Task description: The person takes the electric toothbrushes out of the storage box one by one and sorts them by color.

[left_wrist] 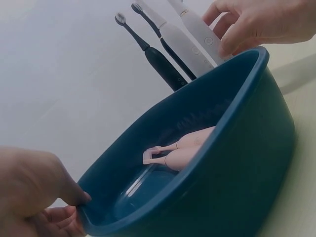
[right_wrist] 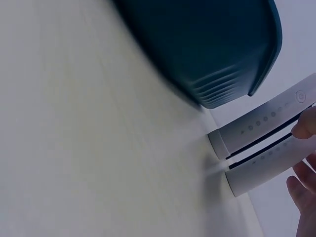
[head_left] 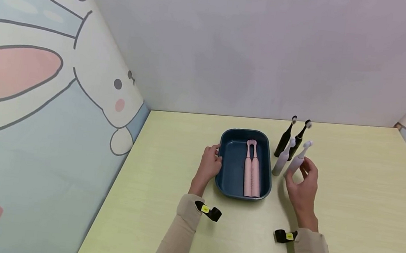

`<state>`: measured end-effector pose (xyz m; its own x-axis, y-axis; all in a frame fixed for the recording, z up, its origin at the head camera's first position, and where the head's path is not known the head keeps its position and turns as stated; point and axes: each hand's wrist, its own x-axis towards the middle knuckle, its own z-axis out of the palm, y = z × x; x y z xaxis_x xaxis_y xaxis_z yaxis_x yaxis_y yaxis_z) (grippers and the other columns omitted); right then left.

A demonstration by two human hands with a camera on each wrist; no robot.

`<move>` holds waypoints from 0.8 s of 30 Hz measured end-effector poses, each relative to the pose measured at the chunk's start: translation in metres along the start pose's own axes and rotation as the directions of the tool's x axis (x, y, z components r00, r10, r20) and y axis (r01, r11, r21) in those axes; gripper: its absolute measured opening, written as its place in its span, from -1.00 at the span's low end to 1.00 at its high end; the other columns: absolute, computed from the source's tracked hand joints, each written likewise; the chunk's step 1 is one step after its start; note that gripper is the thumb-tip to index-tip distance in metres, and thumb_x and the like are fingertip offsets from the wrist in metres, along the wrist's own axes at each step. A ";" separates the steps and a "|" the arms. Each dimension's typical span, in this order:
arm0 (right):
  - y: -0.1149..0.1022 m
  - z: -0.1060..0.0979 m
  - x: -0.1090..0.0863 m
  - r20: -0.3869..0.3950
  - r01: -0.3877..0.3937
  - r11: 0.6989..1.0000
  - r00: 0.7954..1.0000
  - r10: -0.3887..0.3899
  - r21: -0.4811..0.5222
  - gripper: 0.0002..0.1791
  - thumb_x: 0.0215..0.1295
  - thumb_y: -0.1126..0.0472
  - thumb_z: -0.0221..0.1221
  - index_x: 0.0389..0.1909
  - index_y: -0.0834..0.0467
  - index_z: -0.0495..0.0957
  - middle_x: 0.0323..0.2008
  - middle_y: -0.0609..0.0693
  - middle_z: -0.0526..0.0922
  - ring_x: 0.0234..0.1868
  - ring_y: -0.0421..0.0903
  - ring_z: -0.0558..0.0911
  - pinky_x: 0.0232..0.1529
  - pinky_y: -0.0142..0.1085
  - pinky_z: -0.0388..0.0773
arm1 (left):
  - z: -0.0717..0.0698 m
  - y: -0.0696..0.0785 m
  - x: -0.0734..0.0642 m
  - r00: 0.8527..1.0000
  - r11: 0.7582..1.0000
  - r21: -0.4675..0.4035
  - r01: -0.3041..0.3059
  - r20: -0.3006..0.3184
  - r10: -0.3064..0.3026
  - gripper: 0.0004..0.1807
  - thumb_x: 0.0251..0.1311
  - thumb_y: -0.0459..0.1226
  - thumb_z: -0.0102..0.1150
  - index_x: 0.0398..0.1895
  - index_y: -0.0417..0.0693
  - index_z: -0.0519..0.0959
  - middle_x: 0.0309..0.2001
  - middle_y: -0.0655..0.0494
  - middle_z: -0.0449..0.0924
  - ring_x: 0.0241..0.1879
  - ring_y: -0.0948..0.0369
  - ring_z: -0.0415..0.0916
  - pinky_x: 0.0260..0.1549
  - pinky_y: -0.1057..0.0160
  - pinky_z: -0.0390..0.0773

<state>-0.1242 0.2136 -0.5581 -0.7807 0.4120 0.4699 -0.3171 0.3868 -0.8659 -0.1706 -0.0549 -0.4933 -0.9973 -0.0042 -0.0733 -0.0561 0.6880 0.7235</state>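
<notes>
My left hand [head_left: 210,164] grips the left rim of a dark blue plastic basin [head_left: 230,166], thumb at the rim in the left wrist view. Inside the basin, two pink electric toothbrushes [head_left: 248,174] lie side by side along its right half. To the right of it, my right hand [head_left: 303,190] holds a pale lavender-white electric toothbrush [head_left: 297,162] by its handle, between thumb and fingers. A second pale toothbrush [head_left: 281,162] stands upright just left of that one. Behind them stand two black electric toothbrushes [head_left: 284,141], heads up.
A pale yellow wooden table [head_left: 363,193] carries everything and meets a plain light wall [head_left: 251,53] at its back edge. On the left, a wall with a cartoon rabbit drawing [head_left: 96,78] borders the table. Both wrists wear black straps with small cameras [head_left: 214,214].
</notes>
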 end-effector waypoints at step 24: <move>-0.080 0.002 -0.021 -0.084 0.044 0.967 0.996 -0.024 0.250 -0.49 -0.02 0.68 0.10 0.06 0.58 0.33 -0.05 0.24 0.47 -0.02 -0.04 0.51 0.05 -0.44 0.46 | 0.006 -0.003 0.004 1.000 1.000 0.012 0.024 0.019 -0.024 -0.51 0.35 -0.37 -0.04 0.35 -0.14 0.31 -0.07 -0.06 0.37 -0.28 0.18 0.37 -0.22 0.24 0.45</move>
<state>-0.0836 0.1720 -0.4992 -0.7250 0.4705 0.5031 -0.4756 0.1864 -0.8597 -0.1744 -0.0522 -0.4996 -0.9945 -0.0069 -0.1041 -0.0796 0.6961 0.7136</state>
